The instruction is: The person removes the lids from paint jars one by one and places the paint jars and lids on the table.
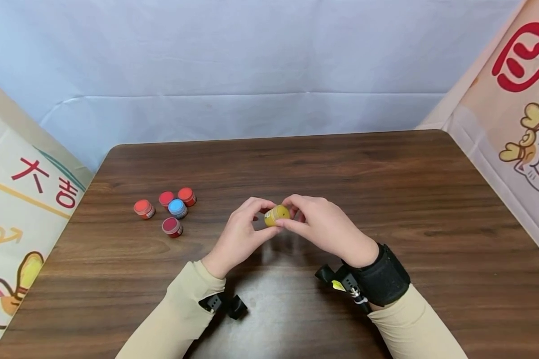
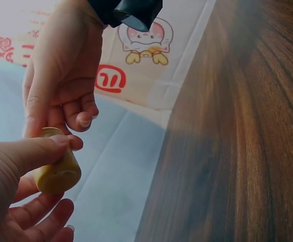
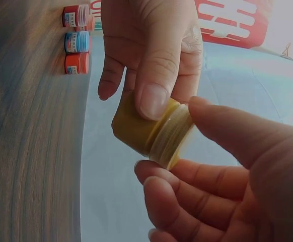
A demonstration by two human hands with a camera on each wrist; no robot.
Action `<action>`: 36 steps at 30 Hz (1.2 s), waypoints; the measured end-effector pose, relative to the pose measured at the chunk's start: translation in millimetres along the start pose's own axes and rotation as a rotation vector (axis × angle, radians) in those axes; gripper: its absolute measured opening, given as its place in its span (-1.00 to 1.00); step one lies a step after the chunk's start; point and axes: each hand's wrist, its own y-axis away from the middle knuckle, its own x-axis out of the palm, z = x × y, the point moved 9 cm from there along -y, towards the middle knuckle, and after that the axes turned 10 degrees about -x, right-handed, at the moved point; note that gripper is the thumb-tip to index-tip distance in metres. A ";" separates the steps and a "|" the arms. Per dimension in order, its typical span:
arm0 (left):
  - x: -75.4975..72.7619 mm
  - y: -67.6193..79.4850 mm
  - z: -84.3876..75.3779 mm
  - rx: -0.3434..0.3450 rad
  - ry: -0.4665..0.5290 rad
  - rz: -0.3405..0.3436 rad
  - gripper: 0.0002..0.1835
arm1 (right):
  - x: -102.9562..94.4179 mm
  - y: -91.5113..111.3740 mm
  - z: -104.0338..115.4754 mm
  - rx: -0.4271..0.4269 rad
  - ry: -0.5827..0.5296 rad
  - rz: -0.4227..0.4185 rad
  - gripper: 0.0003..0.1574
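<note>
Between both hands, above the table, a small yellow paint jar (image 1: 276, 215) lies tilted on its side. My left hand (image 1: 242, 232) pinches the jar's body with thumb and fingers, the thumb pressed flat along it in the right wrist view. At the other end, my right hand (image 1: 319, 222) grips the ribbed lid (image 3: 171, 136) between thumb and fingertips. The lid sits on the jar. In the left wrist view the yellow jar (image 2: 58, 171) shows its rounded base, with the right hand (image 2: 63, 75) behind it.
To the left on the brown wooden table (image 1: 386, 199) stand several small jars: a blue jar (image 1: 177, 208), a dark red jar (image 1: 172, 227), an orange-red jar (image 1: 144, 209) and others in red. A pale cloth (image 1: 251, 60) hangs behind the table.
</note>
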 end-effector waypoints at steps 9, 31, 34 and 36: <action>-0.3 0.4 -1.9 0.019 0.001 0.001 -0.62 | -1.1 1.3 4.8 -0.090 0.041 -0.005 -0.54; 5.4 -2.4 -0.2 -0.016 0.015 0.013 -0.65 | -1.3 4.0 -8.5 0.038 -0.003 -0.001 -0.49; 4.4 -1.8 -0.2 -0.017 0.007 0.010 -0.65 | 0.1 2.6 -5.1 0.020 -0.014 0.000 -0.56; 4.3 -1.1 0.2 -0.019 -0.001 0.013 -0.65 | 0.7 2.2 -3.7 0.019 -0.018 0.002 -0.59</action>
